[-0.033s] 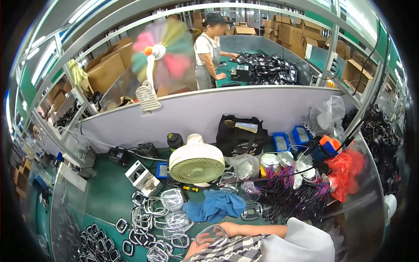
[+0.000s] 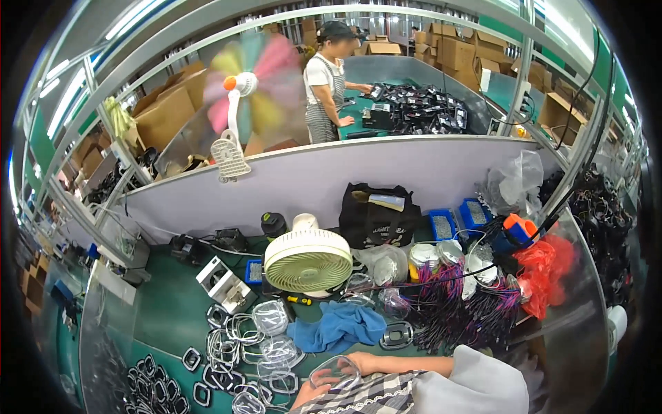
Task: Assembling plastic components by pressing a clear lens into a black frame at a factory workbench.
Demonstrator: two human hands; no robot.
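The clear plastic cover (image 2: 348, 376) is up in the person's two hands, over the near side of the desk (image 2: 165, 310). The left hand (image 2: 310, 393) has its fingers round the near left side, and some of them show through the plastic. The right hand (image 2: 363, 361) holds the far right edge. So each grip is closed on the cover.

Almost nothing has changed. The hands and the cover look just the same as a moment ago, so I think it is the same bit of work. Only the view has slid a tiny bit, and the colours on the clip-on fan (image 2: 246, 84) have spun round.

Just past the grip is a blue cloth (image 2: 338, 328). Left of the grip are more clear covers (image 2: 270, 317) and white loops (image 2: 222, 348), and farther left is a heap of black frames (image 2: 155, 386). Past the grip to the right lies a bunch of wires (image 2: 455, 310). Far past the cloth stands a round desk fan (image 2: 308, 262).
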